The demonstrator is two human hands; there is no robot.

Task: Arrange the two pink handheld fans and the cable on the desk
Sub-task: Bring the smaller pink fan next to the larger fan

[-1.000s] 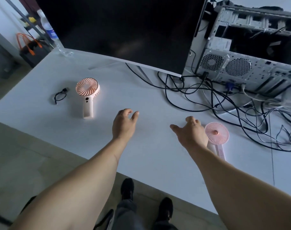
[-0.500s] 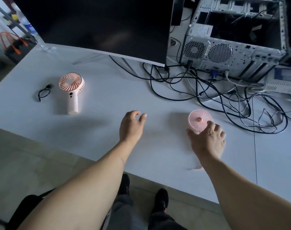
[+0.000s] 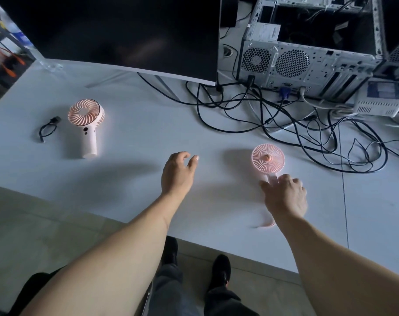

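The right hand (image 3: pixel 285 197) lies over the handle of the thin pink plastic handheld fan with the flat round grille (image 3: pixel 268 158), fingers curled down onto the stem and thumb out to the side; it looks to be closing on the handle, though whether the grip is fully shut I cannot tell, since the hand hides most of the stem. The fan lies flat on the white desk (image 3: pixel 137 137), grille up, near the front edge and just short of the tangle of black computer cables (image 3: pixel 307 133) (probably why the hand takes it by the handle, the end away from the wires).

The left hand (image 3: pixel 178 174) hovers above bare desk with fingers loosely spread, holding nothing. Well to its left, the chunkier pink handheld fan with the pale thick handle (image 3: pixel 86 126) lies grille up, and just beside it is the short black cable in a loose loop (image 3: pixel 48 130), close but apart. These two already sit as a pair, so bringing the thin fan over to them seems the likely aim.

Behind stand a dark monitor (image 3: pixel 116 30) and an open grey computer case (image 3: pixel 307 53). No brand, label or writing is readable anywhere.
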